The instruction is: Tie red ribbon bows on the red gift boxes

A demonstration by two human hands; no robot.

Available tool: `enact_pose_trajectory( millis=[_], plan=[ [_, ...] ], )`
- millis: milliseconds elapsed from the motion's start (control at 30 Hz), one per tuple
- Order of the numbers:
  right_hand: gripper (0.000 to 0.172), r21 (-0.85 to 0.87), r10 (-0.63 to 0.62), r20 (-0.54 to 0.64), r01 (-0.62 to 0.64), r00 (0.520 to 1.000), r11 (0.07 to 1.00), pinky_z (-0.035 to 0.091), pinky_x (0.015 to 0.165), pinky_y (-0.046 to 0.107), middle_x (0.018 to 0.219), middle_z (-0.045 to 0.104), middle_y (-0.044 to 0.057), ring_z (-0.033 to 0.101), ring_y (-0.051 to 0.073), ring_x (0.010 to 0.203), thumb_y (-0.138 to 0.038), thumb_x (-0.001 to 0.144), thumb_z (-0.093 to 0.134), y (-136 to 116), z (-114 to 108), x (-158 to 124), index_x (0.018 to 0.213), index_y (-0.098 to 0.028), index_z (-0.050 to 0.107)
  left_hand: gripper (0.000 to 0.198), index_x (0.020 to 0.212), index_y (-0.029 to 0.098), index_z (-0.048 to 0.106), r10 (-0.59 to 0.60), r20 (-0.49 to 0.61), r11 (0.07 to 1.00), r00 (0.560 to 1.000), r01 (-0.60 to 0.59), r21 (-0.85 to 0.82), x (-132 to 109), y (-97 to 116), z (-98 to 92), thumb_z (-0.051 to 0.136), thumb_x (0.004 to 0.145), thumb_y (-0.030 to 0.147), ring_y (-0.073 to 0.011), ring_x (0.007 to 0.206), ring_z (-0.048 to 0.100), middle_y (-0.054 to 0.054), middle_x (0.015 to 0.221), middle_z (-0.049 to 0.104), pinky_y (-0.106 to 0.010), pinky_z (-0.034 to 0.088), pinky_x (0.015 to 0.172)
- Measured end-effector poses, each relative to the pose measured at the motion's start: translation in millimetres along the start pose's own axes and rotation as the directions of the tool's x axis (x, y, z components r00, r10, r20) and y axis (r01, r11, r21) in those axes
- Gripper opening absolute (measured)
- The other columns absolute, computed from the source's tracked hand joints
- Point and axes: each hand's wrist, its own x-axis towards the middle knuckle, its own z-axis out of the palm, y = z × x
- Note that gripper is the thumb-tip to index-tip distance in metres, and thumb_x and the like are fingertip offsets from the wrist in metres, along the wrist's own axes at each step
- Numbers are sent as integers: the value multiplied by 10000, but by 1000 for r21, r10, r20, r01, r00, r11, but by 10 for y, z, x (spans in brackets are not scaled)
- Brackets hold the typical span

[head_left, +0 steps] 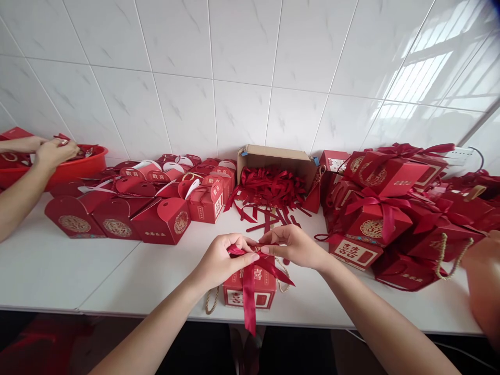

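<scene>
A red gift box with gold print and twisted rope handles stands upright near the front edge of the table. Dark red satin ribbon lies over its top, with one tail hanging down the front past the table edge. My left hand pinches the ribbon at the box top between thumb and fingers. Close against it, my right hand also has thumb and fingers closed on the ribbon at the same spot. The fingers partly cover the ribbon's middle, so its exact shape there is hidden.
Several untied red boxes stand at the left. A cardboard box spills red ribbons at the back. Stacked ribboned boxes fill the right. Another person's hands work over a red basin; a blurred arm shows far right.
</scene>
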Motion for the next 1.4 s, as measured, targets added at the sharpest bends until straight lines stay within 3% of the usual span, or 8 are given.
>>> enact_pose_trajectory(
  millis=[133, 467, 833, 967, 1033, 1133, 1300, 1400],
  plan=[
    [246, -30, 57, 0, -57, 998, 998, 407, 479, 241, 712, 666, 35, 507, 95, 530, -373, 787, 672, -6, -17, -15, 723, -137, 684, 298, 596, 191, 490, -5, -12, 999, 1000, 5, -41, 7, -15, 15, 729, 745, 289, -244, 978, 684, -51, 990, 732, -357, 516, 842],
    [404, 124, 42, 84, -53, 996, 991, 465, 500, 241, 971, 711, 93, 628, 138, 660, -502, 748, 696, 109, -80, -2, 619, -147, 552, 328, 591, 194, 467, -18, 11, 996, 1000, 19, -86, -10, -44, 14, 746, 731, 299, -255, 1009, 686, -66, 1010, 735, -371, 523, 877],
    [443, 157, 47, 42, -53, 998, 986, 460, 509, 238, 1023, 684, 88, 541, 92, 602, -569, 753, 678, 197, -27, -37, 687, -147, 562, 247, 683, 200, 558, -22, 7, 997, 1000, 22, -76, -36, -41, -1, 756, 731, 338, -277, 1133, 633, -74, 1026, 735, -404, 496, 963],
    [437, 229, -66, 37, 56, 997, 972, 518, 717, 288, 1099, 633, 111, 614, 164, 869, -582, 858, 553, 287, -31, -151, 979, -164, 584, 244, 705, 203, 590, 40, 43, 992, 998, -35, -121, -49, -47, -71, 668, 820, 403, -266, 1193, 589, -72, 978, 736, -388, 451, 1010],
    [589, 263, -158, 68, 135, 985, 955, 486, 915, 364, 1312, 525, 138, 564, 222, 1123, -588, 826, 599, 364, -14, -235, 1261, -208, 484, 268, 747, 205, 612, 54, 15, 988, 998, -51, -143, -69, -66, -93, 601, 864, 446, -260, 1225, 561, -75, 997, 729, -381, 423, 1036],
    [1146, 279, -255, 112, 216, 960, 936, 298, 1123, 453, 1541, 253, 134, 311, 294, 1399, -514, 595, 838, 482, 136, -351, 1496, -315, 158, 299, 893, 211, 632, 47, -77, 990, 996, -57, -127, -110, -123, -54, 506, 911, 483, -246, 1248, 530, -80, 1163, 679, -382, 367, 1080],
    [1183, 155, -230, -148, 252, 962, 955, 215, 1171, 457, 1583, 122, 117, 185, 304, 1455, -420, 659, 819, 570, 554, -547, 1525, -317, 18, 304, 1042, 252, 541, 78, -236, 964, 969, -133, -230, -175, -217, 148, 458, 921, 518, -238, 1313, 460, -67, 1349, 566, -416, 333, 1121],
    [1251, 32, -222, -311, 244, 924, 969, 191, 1178, 497, 1584, 74, 108, 118, 344, 1463, -458, 645, 806, 574, 494, -854, 1513, -324, -85, 375, 1162, 297, 505, 119, -341, 901, 933, -245, -357, -225, -233, 128, 524, 875, 538, -252, 1355, 416, -57, 1378, 539, -433, 355, 1130]
  ],
)
